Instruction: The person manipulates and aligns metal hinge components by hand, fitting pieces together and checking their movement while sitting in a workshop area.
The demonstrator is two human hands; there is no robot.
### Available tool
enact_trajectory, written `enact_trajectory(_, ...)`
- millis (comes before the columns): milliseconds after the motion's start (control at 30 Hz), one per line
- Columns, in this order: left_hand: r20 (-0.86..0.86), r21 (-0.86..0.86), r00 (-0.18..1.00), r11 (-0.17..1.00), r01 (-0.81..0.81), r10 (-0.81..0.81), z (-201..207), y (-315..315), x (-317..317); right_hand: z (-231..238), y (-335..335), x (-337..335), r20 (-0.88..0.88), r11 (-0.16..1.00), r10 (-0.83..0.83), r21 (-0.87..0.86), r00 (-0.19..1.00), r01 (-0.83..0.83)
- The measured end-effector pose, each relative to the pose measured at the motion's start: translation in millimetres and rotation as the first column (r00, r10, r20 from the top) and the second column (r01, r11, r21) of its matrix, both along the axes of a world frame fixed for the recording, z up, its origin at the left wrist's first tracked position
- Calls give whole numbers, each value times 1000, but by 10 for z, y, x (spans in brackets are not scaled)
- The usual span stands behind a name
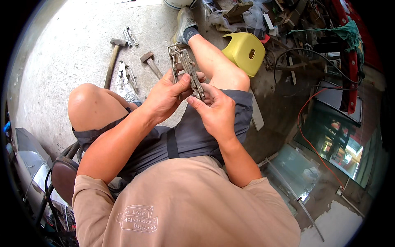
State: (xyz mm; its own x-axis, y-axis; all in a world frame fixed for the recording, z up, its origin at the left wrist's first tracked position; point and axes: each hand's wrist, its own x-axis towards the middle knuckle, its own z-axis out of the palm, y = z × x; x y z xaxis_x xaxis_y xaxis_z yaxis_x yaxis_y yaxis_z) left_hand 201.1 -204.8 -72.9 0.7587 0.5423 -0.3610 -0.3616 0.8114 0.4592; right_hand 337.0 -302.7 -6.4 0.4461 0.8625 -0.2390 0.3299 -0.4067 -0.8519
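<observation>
Above my lap I hold a worn metal hinge-like bracket [183,61], made of long slotted bars with a bent wire loop at its far end. My left hand [166,94] is closed round its middle, thumb pressed along one bar. At the near end, my right hand [217,108] pinches the bars between thumb and fingers. Part of the bracket is hidden behind my fingers. On the floor beyond my left knee lie two similar silver metal brackets, a small one [130,37] and a larger one [123,77].
A wooden-handled hammer [111,61] and a second hammer [151,64] lie on the concrete floor [61,49]. A yellow plastic stool [245,53] stands right of my leg. Scrap wood and plastic bags are piled behind it. Glass panes [298,168] and an orange cable [303,131] are at the right.
</observation>
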Motion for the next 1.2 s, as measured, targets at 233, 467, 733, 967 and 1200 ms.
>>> enact_trajectory(233, -12, 14, 1000, 1000, -19, 20, 30, -3, -2, -50, -19, 15, -73, 1000, -6, 10, 997, 6)
enact_trajectory(467, -78, -25, 997, 999, -25, 23, 33, 57, -9, -113, -34, 127, -354, 996, 81, 65, 932, -62)
enact_trajectory(733, -188, 4, 982, 1000, 28, -27, 116, 36, -4, -71, -33, 115, -53, 994, 98, 49, 994, -95)
enact_trajectory(967, -276, 37, 958, 995, 95, -81, 62, -24, -21, -68, -37, 95, 251, 977, 189, 53, 949, -208)
enact_trajectory(1200, -263, 60, 958, 989, 139, -119, 42, -37, -25, 27, -29, 61, 290, 979, 186, 31, 939, -204)
